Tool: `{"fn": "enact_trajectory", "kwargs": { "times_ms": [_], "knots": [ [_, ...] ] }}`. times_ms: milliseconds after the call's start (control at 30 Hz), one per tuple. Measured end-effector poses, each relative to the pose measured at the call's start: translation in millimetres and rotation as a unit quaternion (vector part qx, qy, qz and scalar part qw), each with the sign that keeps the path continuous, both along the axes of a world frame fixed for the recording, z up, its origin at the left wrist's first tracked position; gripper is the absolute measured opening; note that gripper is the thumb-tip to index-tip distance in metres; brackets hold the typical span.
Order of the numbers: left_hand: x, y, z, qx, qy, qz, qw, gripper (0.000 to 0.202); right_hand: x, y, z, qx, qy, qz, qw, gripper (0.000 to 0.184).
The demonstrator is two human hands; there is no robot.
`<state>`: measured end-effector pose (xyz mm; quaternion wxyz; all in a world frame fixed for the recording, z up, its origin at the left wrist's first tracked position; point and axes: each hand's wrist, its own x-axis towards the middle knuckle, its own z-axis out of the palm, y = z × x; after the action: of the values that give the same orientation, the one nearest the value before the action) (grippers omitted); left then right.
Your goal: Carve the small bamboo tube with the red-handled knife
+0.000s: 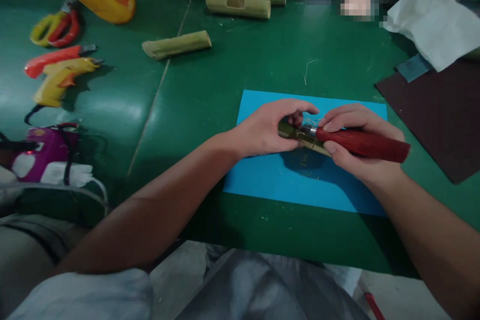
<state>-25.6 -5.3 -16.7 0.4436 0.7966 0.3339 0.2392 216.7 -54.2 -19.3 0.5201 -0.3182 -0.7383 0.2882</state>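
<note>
My left hand (268,127) is wrapped round one end of a small green bamboo piece (287,130). In my right hand (360,125) lies a carving knife (363,145) with a thick red wooden handle and a metal collar. Its tip meets the bamboo between my two hands; the blade itself is mostly hidden. The right fingers also come close to the bamboo's far end, and I cannot tell whether they touch it. Beneath both hands is a blue sheet (262,180) with small shavings on it.
Cut bamboo tubes (240,6) line the back, with another bamboo tube (178,45) nearer. To the left are scissors (56,27), a red-handled cutter (54,60), a yellow glue gun (56,82) and a purple power strip (47,152). Brown sandpaper-like sheet (442,120) and white paper (435,22) lie right.
</note>
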Motion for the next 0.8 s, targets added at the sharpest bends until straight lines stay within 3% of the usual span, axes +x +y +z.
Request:
{"fn": "enact_trajectory", "kwargs": {
  "times_ms": [100,367,800],
  "knots": [
    [2,6,5.5,-0.050,-0.002,0.002,0.999,0.053,0,2,-3.0,0.003,0.010,-0.005,1.000,0.016],
    [9,24,16.2,-0.094,0.036,-0.032,0.994,0.061,-1,2,-5.0,0.001,0.013,-0.005,1.000,0.016],
    [2,19,2.7,-0.016,-0.007,-0.040,0.999,0.049,-3,1,0.2,0.020,0.008,0.005,1.000,0.017]
  ]
}}
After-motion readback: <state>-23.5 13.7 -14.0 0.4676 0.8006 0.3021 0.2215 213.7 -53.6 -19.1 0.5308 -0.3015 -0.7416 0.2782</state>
